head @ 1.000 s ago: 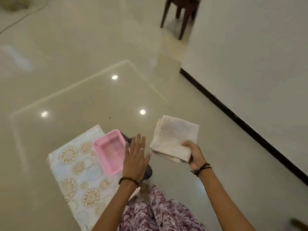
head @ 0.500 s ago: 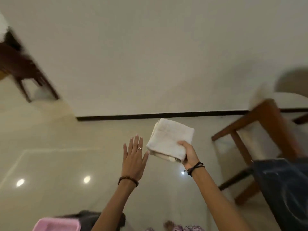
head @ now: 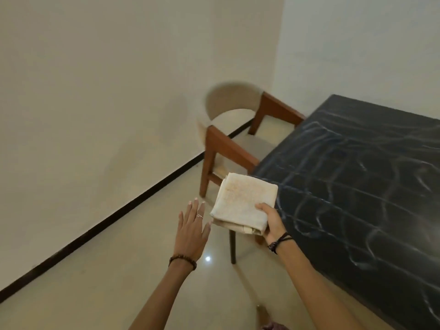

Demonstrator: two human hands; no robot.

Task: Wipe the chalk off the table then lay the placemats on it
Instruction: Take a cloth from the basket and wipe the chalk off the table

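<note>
From the head camera, our right hand [head: 271, 222] grips a folded cloth [head: 242, 203] in the air by the near left corner of the chalk-marked table [head: 357, 186]. Our left hand [head: 191, 231] hovers flat, fingers spread, holding nothing. A chair [head: 228, 144] stands at the table's left edge; bare floor [head: 119, 270] lies left.

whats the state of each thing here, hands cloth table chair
left hand: open, fingers straight, holding nothing
right hand: grip on the cloth's near corner
cloth: folded, held up in the air
table: still covered in chalk marks, unwiped
chair: upright, at the table's far end
</note>
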